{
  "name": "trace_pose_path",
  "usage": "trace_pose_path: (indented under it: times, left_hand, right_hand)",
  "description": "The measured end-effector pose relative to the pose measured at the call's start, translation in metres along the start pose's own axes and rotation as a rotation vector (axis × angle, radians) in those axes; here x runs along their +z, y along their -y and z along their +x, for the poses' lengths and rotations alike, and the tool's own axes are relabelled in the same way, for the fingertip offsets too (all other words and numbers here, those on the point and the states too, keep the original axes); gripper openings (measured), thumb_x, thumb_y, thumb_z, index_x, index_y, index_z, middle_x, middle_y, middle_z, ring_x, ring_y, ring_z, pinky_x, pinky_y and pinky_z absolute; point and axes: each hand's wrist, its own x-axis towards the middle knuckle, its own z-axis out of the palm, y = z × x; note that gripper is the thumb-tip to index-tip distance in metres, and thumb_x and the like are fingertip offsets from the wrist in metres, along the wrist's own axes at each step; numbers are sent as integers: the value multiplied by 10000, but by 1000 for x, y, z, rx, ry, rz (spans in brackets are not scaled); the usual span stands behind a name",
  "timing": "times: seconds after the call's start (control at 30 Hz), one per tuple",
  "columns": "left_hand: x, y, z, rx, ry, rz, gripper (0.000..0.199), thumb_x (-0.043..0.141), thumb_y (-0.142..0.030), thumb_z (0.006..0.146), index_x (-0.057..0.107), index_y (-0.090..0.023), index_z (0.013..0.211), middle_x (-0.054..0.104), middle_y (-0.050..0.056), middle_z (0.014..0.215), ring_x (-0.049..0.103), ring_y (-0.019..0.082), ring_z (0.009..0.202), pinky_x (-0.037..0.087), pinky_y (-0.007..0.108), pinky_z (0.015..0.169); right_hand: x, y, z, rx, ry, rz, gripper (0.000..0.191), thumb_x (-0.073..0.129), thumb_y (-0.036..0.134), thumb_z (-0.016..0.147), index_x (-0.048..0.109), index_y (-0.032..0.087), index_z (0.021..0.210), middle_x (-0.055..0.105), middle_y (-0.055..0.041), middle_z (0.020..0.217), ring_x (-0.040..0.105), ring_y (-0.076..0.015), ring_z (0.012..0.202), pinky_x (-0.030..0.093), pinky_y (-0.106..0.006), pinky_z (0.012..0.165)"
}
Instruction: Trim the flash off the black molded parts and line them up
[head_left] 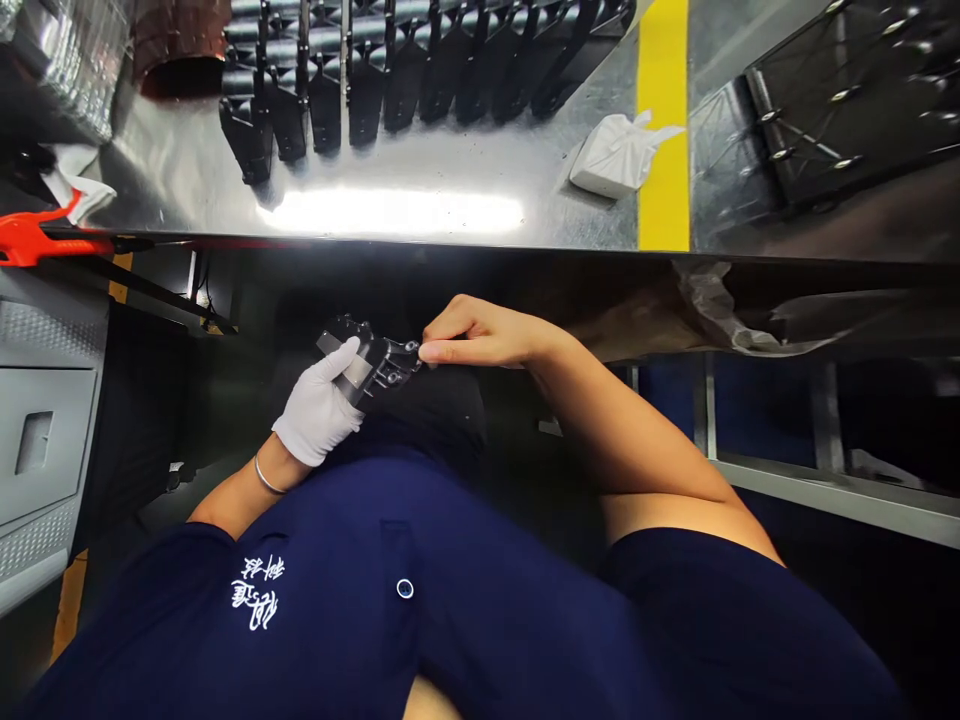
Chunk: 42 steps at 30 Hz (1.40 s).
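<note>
In a white glove, my left hand [319, 405] grips a black moulded part [379, 362] with a grey flat face and small round bosses at its right end. The thumb lies across the top of the part. My bare right hand [480, 335] is closed in a pinch at that right end, thumb and forefinger meeting by the bosses. Whatever sits between those fingertips is hidden or too small to make out. Both hands are above my lap, just in front of the bench edge.
Rows of similar black parts [405, 70] stand on the metal bench [450, 165]. A white wrapped packet [619, 155] lies beside a yellow strip [663, 120]. At left are an orange-red tool [45, 235], a brown tape roll [180, 50] and a grey cabinet [45, 420].
</note>
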Motion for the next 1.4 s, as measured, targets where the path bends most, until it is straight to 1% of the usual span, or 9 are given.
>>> trace_pose_path:
  times: [0.1,0.2,0.27,0.37,0.53,0.73,1.03,1.17,1.4]
  left_hand:
    - [-1,-8,5,111,-23,-22,223,513,-282,949,704,-169,972,755,47,1061,596,229,1258,506,373,1055]
    - [-3,-18,7,264,-78,-91,223,496,-265,958,703,-184,943,760,31,1043,582,192,1274,514,308,1038]
    - [-2,-22,7,268,-88,-122,218,498,-252,958,703,-191,913,764,27,1031,573,177,1283,514,276,1032]
    - [1,-22,4,210,-72,-145,215,508,-246,956,707,-198,891,767,21,1021,570,171,1286,518,255,1021]
    - [4,-15,3,188,-43,-193,270,441,-225,989,707,-209,1027,757,-7,1098,564,126,1286,510,208,1016]
    - [8,-9,2,106,13,-276,350,379,-234,1018,614,-219,1276,743,2,1160,574,131,1270,497,250,1042]
    - [13,-7,-1,60,-89,-191,334,374,-280,1019,663,-227,1178,716,-12,1223,492,124,1349,463,217,1055]
    - [5,-10,-2,146,-116,-83,260,459,-283,981,697,-223,1066,733,11,1169,492,158,1359,502,262,1039]
    - [-1,-11,-2,182,-83,33,190,516,-256,935,697,-201,939,738,51,1091,499,211,1358,514,304,1034]
  right_hand:
    - [1,0,-2,61,118,193,588,540,647,868,689,142,608,563,-10,485,447,-67,434,312,-235,452]
    - [14,-2,2,182,-259,203,655,519,706,842,631,153,510,547,-25,462,538,-105,495,345,-235,471]
    - [27,-4,8,247,-567,185,688,496,732,836,563,167,449,511,-25,444,604,-140,573,380,-240,507]
    - [44,-5,19,224,-811,192,675,520,740,815,536,176,445,497,-17,482,626,-157,643,430,-261,576]
    - [56,2,23,147,-910,170,509,602,670,810,712,185,701,579,-8,639,533,-118,633,437,-279,619]
    - [76,9,30,210,-892,299,565,573,709,801,633,165,661,477,28,560,414,-85,539,366,-260,543]
    - [123,6,60,284,-1313,647,573,534,779,770,495,212,702,367,68,535,317,-66,462,276,-226,428]
    - [109,2,48,247,-1259,583,576,521,777,782,556,205,723,378,63,528,329,-69,448,269,-228,415]
    - [88,5,14,75,-956,-68,510,485,597,918,661,189,667,584,-23,581,509,-120,546,407,-283,557]
